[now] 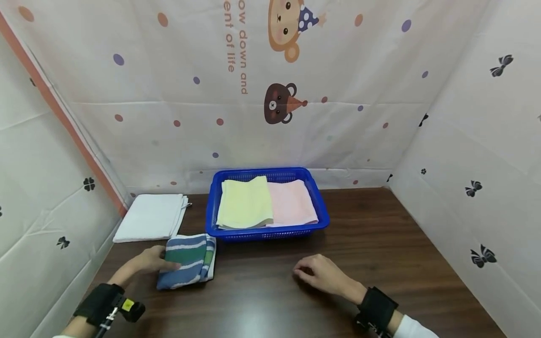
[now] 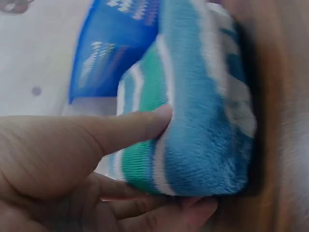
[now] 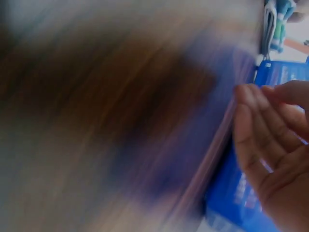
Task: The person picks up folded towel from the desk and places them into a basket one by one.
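Left hand (image 1: 149,260): fingers grip striped towel (image 1: 188,256), near left
Right hand (image 1: 320,274): fingers loosely curled, near right
Basket (image 1: 268,233): far; yellow cloth (image 1: 245,203) left, pink cloth (image 1: 292,203) right

“down and”, “of life” on backdrop (image 1: 253,141)

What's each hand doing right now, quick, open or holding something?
Left hand: holding the striped towel between thumb and fingers.
Right hand: open, fingers loosely curled, holding nothing.
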The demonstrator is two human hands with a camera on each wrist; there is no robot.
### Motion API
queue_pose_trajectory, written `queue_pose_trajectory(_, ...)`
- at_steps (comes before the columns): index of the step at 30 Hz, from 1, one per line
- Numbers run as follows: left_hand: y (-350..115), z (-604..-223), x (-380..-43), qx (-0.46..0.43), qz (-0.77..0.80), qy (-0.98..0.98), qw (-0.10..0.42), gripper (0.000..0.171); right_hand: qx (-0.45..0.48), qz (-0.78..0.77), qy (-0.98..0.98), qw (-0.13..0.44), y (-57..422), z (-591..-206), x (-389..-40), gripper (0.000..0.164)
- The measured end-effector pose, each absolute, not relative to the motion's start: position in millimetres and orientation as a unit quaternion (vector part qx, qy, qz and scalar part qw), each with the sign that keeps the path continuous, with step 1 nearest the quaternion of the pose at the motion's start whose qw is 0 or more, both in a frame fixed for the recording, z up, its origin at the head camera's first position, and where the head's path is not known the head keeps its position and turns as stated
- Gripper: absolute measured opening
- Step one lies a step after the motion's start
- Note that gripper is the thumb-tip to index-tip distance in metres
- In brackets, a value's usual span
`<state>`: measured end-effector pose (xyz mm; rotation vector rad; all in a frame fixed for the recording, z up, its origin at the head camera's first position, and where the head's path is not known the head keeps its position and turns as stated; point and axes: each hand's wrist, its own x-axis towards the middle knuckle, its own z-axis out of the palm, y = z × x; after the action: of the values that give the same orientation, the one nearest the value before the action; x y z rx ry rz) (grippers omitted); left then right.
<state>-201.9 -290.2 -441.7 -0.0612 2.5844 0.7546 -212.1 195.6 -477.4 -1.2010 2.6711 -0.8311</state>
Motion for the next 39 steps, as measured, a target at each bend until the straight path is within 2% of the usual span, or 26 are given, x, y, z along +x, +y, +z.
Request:
queue_pose_trajectory(6, -271.2, -442.2, -193.6, 0.005, 0.289, 0.926, 0.242, 0.075, -0.372, -0.299, 0.871, 0.117, 163.3, -480.5, -202.4, 0.02)
queue_pose_trajectory(10, -247.8, -442.8, -187.1, -0.005, 0.326, 0.904, 0.275, 0.075, -0.371, -0.31, 0.862, 0.152, 143.7, -478.2, -197.6, 0.024)
queue_pose_trajectory(17, -198.3, -446.7, -177.3, -0.013, 0.411, 0.862, 0.295, 0.076, -0.35, -0.335, 0.852, 0.201, 122.4, -470.7, -192.5, 0.034)
queue_pose_trajectory(21, -182.3, -447.2, -176.1, 0.003, 0.47, 0.817, 0.333, 0.052, -0.333, -0.362, 0.85, 0.189, 120.6, -469.7, -184.8, 0.036)
queue_pose_trajectory(25, -174.2, -455.0, -176.2, 0.012, 0.493, 0.805, 0.331, 0.038, -0.322, -0.38, 0.85, 0.171, 119.1, -473.8, -180.1, 0.037)
queue_pose_trajectory(35, -162.3, -466.2, -176.3, 0.063, 0.548, 0.758, 0.349, 0.05, -0.249, -0.424, 0.853, 0.175, 119.8, -470.3, -181.6, 0.03)
queue_pose_trajectory(39, -157.8, -466.6, -177.6, 0.061, 0.559, 0.745, 0.358, 0.055, -0.214, -0.44, 0.854, 0.176, 122.0, -468.5, -182.2, 0.038)
